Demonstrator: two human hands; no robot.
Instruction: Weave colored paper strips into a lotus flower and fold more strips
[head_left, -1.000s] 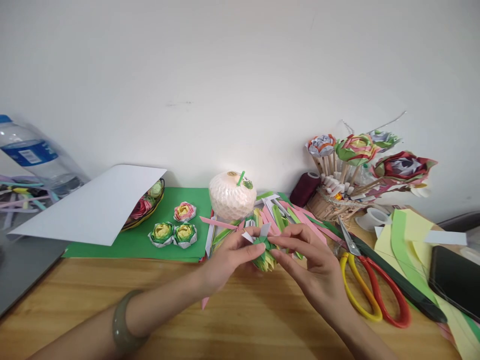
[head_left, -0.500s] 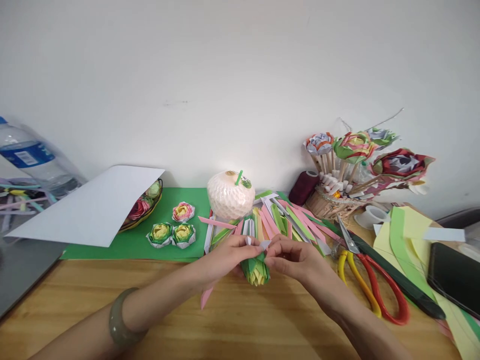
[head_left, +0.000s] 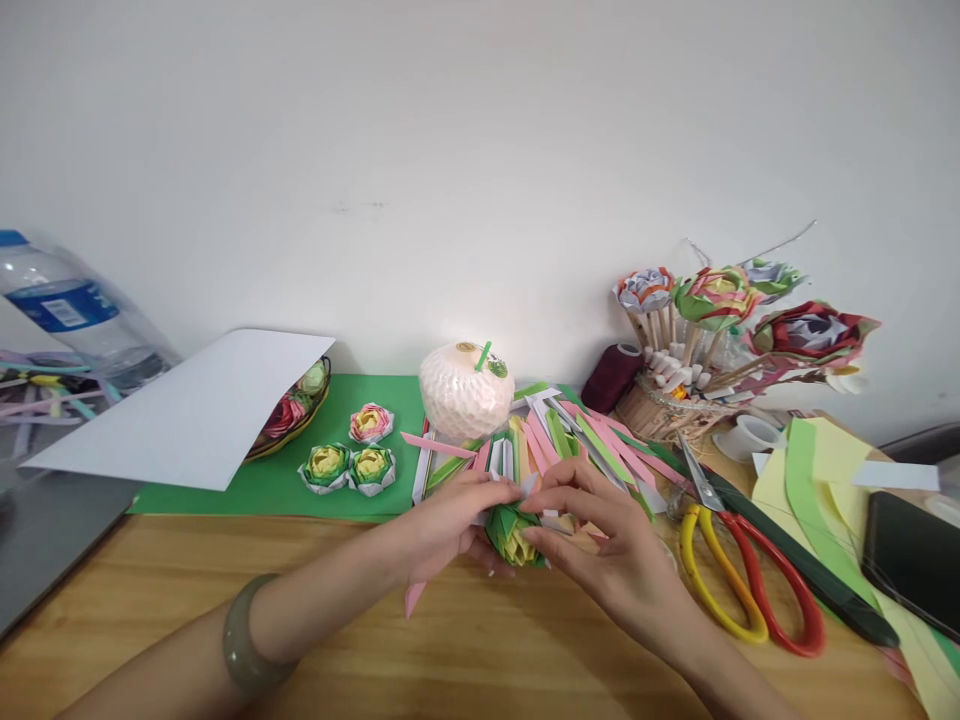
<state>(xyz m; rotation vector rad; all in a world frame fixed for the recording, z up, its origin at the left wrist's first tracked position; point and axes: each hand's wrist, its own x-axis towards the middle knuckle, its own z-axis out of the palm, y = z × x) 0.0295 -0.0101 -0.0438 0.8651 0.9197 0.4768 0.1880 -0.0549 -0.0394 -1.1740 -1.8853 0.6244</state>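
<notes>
A folded paper flower (head_left: 512, 530) of green and yellow strips with white tips is held just above the wooden table, at the middle of the view. My left hand (head_left: 450, 520) grips its left side with thumb and fingers closed on it. My right hand (head_left: 600, 540) pinches its right side, fingers curled over the top. A grey-green bangle (head_left: 244, 640) sits on my left wrist. Right behind the flower lies a heap of folded paper strips (head_left: 570, 440) in pink, green, yellow and white.
Three finished paper flowers (head_left: 349, 455) lie on green paper (head_left: 300, 480). Behind stand a netted round fruit (head_left: 465, 392), a basket under a white sheet (head_left: 187, 410), and a vase of paper flowers (head_left: 712, 330). Scissors (head_left: 742, 560), paper sheets and a phone (head_left: 911, 555) lie right; a bottle (head_left: 67, 310) left.
The flower was turned between both hands and lowered slightly. My right hand went from spread fingers, to a tight pinch, to fingers curled over the flower's right side.
</notes>
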